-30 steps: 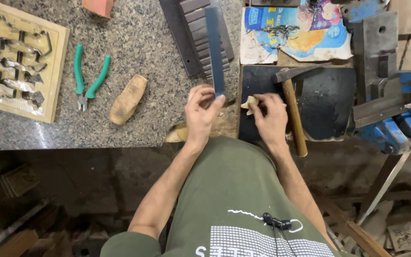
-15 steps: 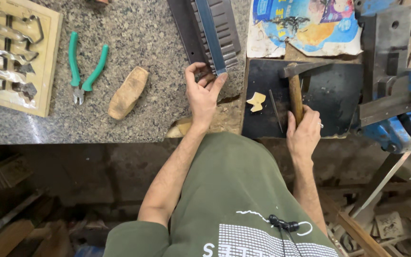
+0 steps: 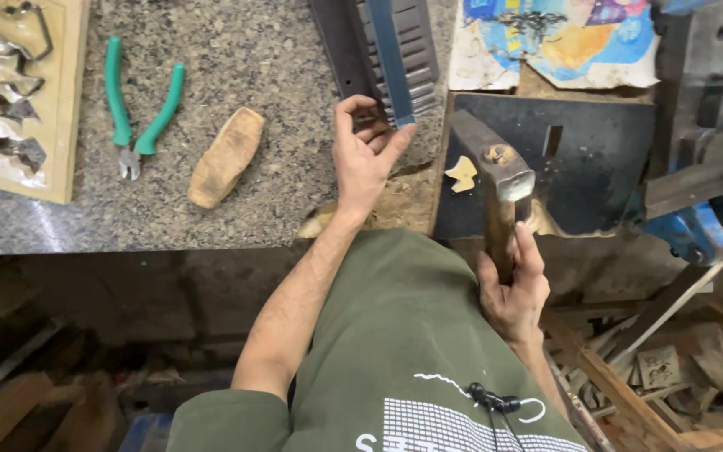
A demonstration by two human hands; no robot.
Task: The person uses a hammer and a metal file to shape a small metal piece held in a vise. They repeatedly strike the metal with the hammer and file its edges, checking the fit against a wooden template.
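Head view. The hammer (image 3: 499,188) is gripped in the right hand (image 3: 514,289), the fingers clenched around the lower part of the wooden handle. The hammer is held raised over the front edge of the dark metal plate (image 3: 596,159). Its long axis runs from the hand, near the body, up and away toward the back of the bench; the steel head is at the far end and points toward the upper left.

A small pale yellow piece (image 3: 463,173) lies on the plate near its left edge, just left of the hammer head. Of the two hands, the left is somewhat nearer to it.

The left hand (image 3: 366,159) rests at the front edge of the granite worktop (image 3: 278,67). Its fingertips are closed on the near end of a long blue-grey metal strip (image 3: 391,59). The strip's long axis runs away from the hand toward the back edge.
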